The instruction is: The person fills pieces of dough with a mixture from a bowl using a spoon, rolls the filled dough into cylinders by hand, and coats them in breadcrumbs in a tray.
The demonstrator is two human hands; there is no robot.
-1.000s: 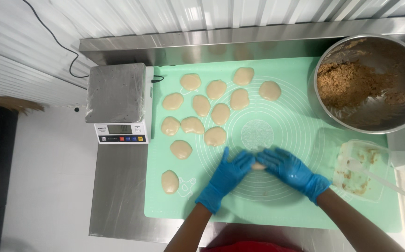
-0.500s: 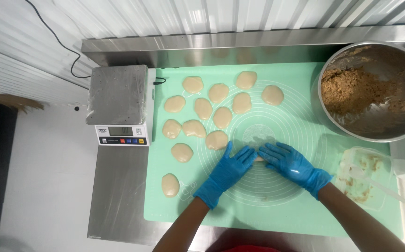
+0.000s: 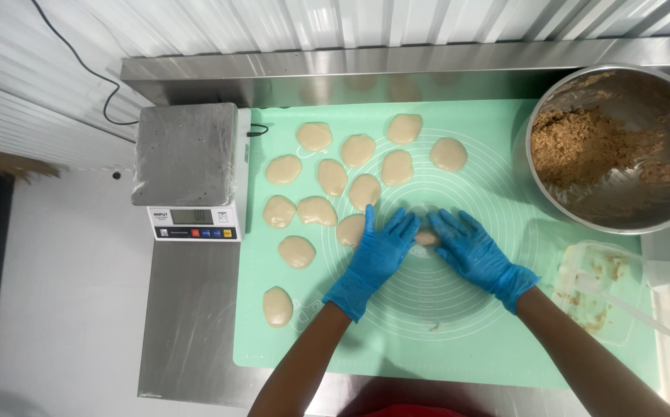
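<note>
Both my hands wear blue gloves and rest on a light green silicone mat (image 3: 458, 332) with printed circles. My left hand (image 3: 375, 261) and my right hand (image 3: 475, 252) press from either side on a small pale dough piece (image 3: 426, 239) that shows between the fingertips. Several flattened pale dough rounds (image 3: 332, 177) lie on the mat to the upper left, and one (image 3: 349, 229) touches my left hand's fingers. A separate round (image 3: 277, 306) lies alone near the mat's left edge.
A large steel bowl (image 3: 551, 201) holding brown crumbly filling (image 3: 586, 144) stands at the right. Below it sits a clear plastic tub (image 3: 599, 297) with a white spatula. A digital scale (image 3: 186, 166) stands left of the mat. A steel backsplash runs along the far edge.
Both hands have slid away from me up the mat with the dough piece between them, and now sit close to the lowest dough rounds.
</note>
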